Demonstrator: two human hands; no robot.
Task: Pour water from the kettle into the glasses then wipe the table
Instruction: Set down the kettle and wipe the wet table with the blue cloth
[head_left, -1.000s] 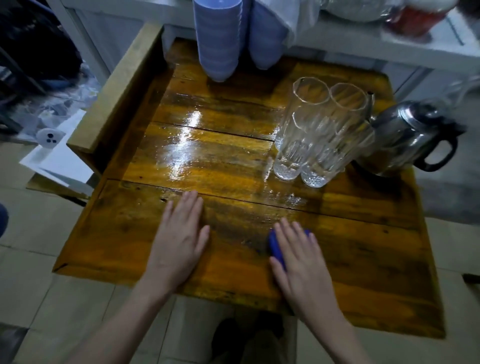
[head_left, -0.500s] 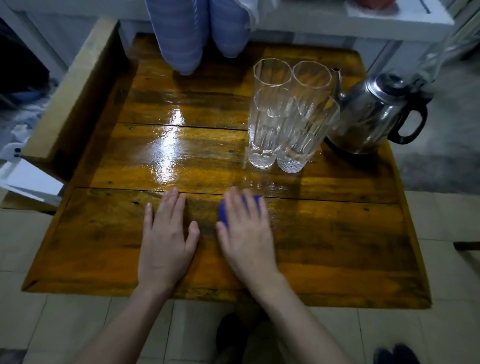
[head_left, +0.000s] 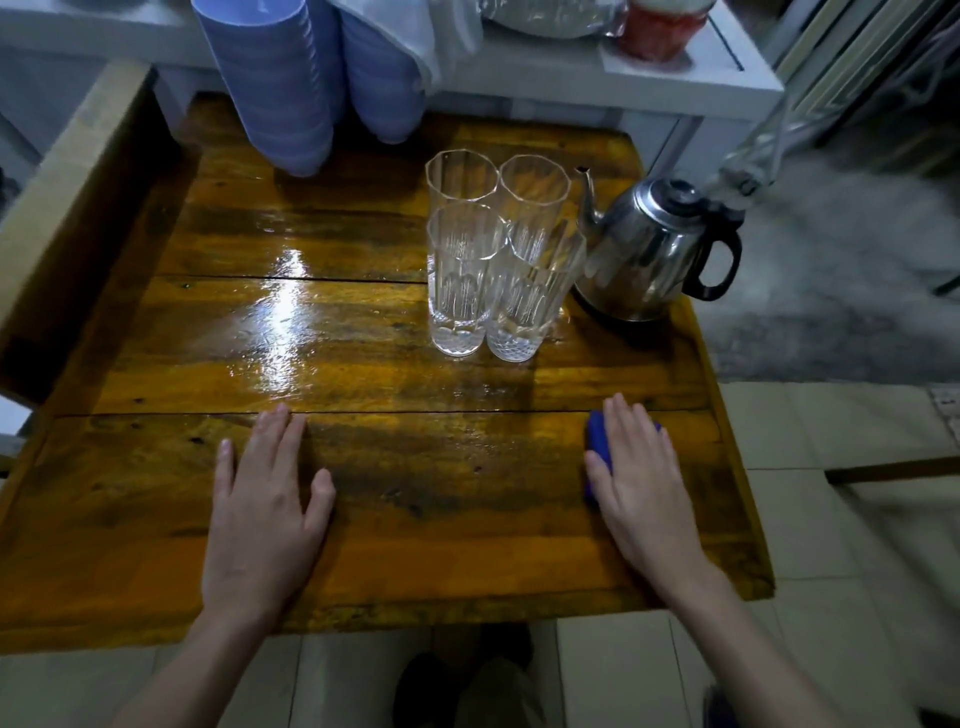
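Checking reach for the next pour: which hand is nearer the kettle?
Right. The right hand lies flat on a blue cloth below the kettle; the left hand rests far across the table.

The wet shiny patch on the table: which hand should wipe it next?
Probably the right hand: it lies flat on the blue cloth. The left hand, nearer the wet patch, is bare.

The right hand (head_left: 636, 480) covers most of the blue cloth (head_left: 596, 441); water level in the glasses (head_left: 498, 254) beside the kettle (head_left: 647, 249) is unreadable.
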